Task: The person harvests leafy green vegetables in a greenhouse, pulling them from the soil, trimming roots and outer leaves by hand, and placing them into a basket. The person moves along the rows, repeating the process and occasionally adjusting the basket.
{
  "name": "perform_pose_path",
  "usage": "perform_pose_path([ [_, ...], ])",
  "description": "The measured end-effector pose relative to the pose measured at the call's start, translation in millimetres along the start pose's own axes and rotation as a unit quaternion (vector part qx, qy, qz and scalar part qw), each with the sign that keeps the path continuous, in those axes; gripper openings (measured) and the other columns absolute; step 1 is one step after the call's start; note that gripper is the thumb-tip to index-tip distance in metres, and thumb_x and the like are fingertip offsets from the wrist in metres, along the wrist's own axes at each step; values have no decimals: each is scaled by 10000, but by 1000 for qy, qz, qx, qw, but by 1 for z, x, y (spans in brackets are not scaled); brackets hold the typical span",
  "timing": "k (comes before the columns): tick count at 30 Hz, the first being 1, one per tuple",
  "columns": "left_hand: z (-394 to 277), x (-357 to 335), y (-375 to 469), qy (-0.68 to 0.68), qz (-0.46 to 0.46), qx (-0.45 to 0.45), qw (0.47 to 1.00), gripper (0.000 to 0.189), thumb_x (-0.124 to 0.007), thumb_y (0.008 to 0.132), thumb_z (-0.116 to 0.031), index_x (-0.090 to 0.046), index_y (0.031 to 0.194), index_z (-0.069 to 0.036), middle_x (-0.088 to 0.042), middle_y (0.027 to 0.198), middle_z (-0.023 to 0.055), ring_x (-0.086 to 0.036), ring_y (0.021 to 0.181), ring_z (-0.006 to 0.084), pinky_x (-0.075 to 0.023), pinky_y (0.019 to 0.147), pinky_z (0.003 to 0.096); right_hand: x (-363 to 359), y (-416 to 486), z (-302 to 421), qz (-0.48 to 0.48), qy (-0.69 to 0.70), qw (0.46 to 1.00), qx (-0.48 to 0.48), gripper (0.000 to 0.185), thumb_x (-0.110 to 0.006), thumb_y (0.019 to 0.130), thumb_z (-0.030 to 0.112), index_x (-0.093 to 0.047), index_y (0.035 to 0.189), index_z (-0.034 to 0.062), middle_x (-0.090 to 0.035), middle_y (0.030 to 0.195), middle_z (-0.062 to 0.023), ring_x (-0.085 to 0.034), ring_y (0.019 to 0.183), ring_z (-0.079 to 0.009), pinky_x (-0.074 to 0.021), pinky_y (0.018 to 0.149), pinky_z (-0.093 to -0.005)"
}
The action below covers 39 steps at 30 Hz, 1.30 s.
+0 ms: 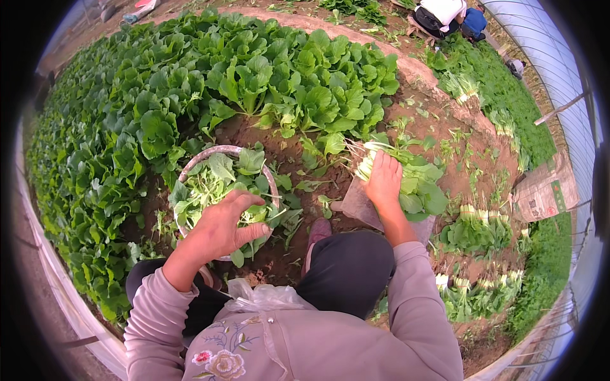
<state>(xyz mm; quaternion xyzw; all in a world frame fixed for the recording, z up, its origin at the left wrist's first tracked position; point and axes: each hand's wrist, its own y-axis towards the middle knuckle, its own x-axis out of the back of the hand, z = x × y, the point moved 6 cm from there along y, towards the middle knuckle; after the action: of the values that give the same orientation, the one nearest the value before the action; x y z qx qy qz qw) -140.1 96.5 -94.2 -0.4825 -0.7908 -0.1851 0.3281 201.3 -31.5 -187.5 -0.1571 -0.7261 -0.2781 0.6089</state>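
Note:
My left hand point(221, 226) hovers over a round basket point(209, 151) full of loose leaves and trimmed stems point(214, 174). Its thumb and fingers are spread, and I see nothing between them. On the right, my right hand point(385, 177) grips a bunch of leafy greens point(419, 183) around its pale stems. Thin roots stick out of the bunch toward the left, while its broad leaves fan out to the right. Below this bunch is a flat board-like piece point(360, 200), partly covered by my forearm and the leaves. My palm hides part of the stems.
Dense leafy plants point(157, 95) grow ahead and left. Tied bunches of greens point(476, 228) lie in rows on the soil at right, near a printed sack point(545, 190). A person point(443, 14) crouches at the far right, by the plastic greenhouse wall point(538, 43).

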Motion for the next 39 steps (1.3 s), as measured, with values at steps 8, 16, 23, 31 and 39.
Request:
perform_pose_path([
  [8, -1, -6, 3, 16, 20, 19, 1000, 516, -700, 862, -436, -605, 1219, -76, -606, 1212, 176, -615, 1057, 413, -504, 903, 453, -18, -14, 5, -34, 45, 998, -3, 983, -821, 686, 315, -304, 1463, 5, -374, 1467, -170, -296, 1399, -341, -191, 1167, -510],
  [16, 2, -12, 5, 5, 33, 29, 999, 483, -687, 874, -422, -601, 1226, -103, -616, 1167, 170, -623, 1015, 411, -506, 872, 462, -43, -30, -9, -44, 194, 980, -19, 1019, -793, 706, 378, -249, 1508, 62, -279, 1567, -138, -176, 1475, -330, -110, 1192, -519],
  [23, -1, -17, 2, 8, 40, 5, 999, 430, -676, 886, -388, -603, 1198, -102, -623, 1121, 170, -628, 985, 400, -505, 845, 457, -38, -54, 3, -40, 202, 979, 7, 1024, -771, 723, 382, -225, 1524, 50, -218, 1598, -142, -159, 1482, -336, -100, 1194, -512],
  [31, 3, -15, -3, 21, 40, -11, 999, 406, -671, 886, -338, -608, 1195, -82, -623, 1095, 173, -635, 969, 374, -506, 843, 434, -21, -62, 10, 44, 165, 985, 16, 1016, -784, 741, 351, -218, 1527, 44, -229, 1593, -126, -155, 1488, -308, -118, 1199, -488],
  [39, 8, -15, -13, 51, 51, -30, 997, 406, -689, 870, -304, -602, 1196, -78, -612, 1091, 187, -647, 930, 363, -511, 816, 431, -21, -62, 8, 70, 156, 985, 1, 971, -771, 760, 302, -226, 1528, 64, -234, 1591, -125, -164, 1486, -312, -135, 1198, -481],
])
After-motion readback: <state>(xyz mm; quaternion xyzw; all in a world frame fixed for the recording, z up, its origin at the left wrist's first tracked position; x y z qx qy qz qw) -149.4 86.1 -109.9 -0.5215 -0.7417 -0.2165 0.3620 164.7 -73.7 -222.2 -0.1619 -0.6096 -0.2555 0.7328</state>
